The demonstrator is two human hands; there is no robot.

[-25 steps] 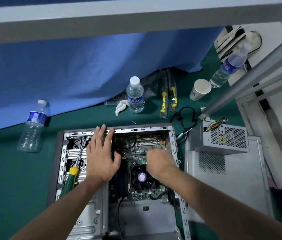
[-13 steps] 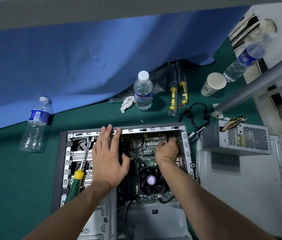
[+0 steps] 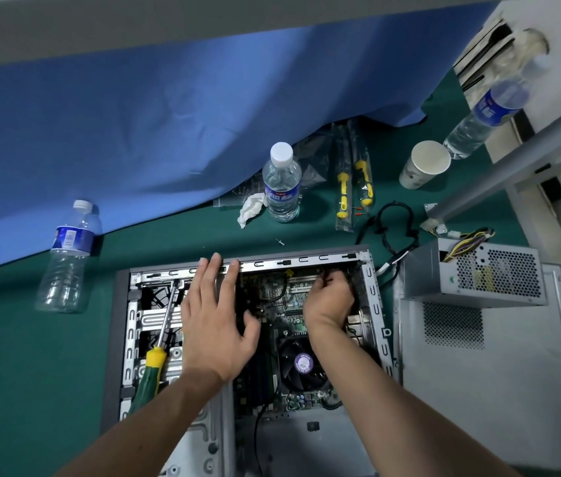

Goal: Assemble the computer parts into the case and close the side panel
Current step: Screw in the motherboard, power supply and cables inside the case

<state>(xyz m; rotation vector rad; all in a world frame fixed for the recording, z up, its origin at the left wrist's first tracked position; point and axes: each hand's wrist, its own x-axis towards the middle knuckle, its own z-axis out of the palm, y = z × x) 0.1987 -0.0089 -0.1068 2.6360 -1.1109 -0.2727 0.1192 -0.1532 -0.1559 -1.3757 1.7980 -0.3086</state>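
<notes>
Grey power supply [image 3: 475,273] is sitting outside the case [image 3: 372,290]; left hand [image 3: 215,325] is resting flat, right hand [image 3: 330,301] is curling around something unseen.

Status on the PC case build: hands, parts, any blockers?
Left hand flat on open case; right hand curled inside near far corner, grip unclear. Power supply outside on side panel. Screwdriver lies in case.

The right hand [image 3: 329,299] curls over the far corner of the motherboard [image 3: 273,290], hiding its fingertips and whatever they perhaps pinch. The left hand [image 3: 217,325] covers the drive bay. The case [image 3: 306,261] runs off the bottom edge.
</notes>
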